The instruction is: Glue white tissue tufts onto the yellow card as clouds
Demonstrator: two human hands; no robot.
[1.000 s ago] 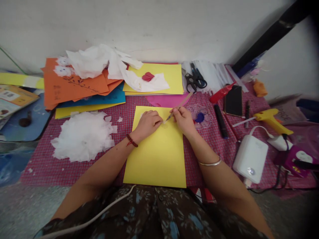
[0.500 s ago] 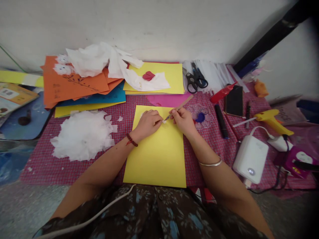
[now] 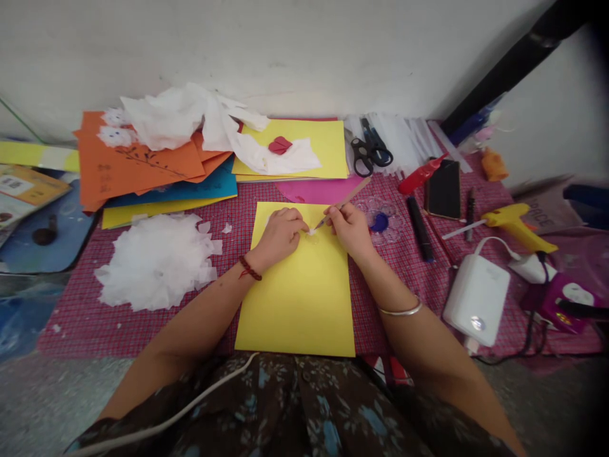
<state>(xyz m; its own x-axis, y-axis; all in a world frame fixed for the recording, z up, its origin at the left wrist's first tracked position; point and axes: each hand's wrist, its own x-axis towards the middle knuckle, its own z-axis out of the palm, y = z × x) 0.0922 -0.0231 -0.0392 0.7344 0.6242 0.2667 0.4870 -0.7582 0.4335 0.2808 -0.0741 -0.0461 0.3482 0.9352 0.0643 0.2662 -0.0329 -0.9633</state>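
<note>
Over the sheet point(image 3: 295, 304), right hand point(image 3: 351, 231) pinches slanting brush point(image 3: 354, 192), tip down-left; left hand point(image 3: 280, 233) bunched, grip unclear; right of sheet, palette point(image 3: 394, 219) holds blue paint point(image 3: 379, 223).

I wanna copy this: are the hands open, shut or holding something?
Left hand: bent, by a tiny white scrap, over rectangular yellow paper; grip cannot be told.
Right hand: closed, holding a slim pale-handled tool.

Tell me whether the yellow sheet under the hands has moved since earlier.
No. Against the checked tablecloth, the yellow sheet shows no visible shift; the whole view moved slightly with the camera.
</note>
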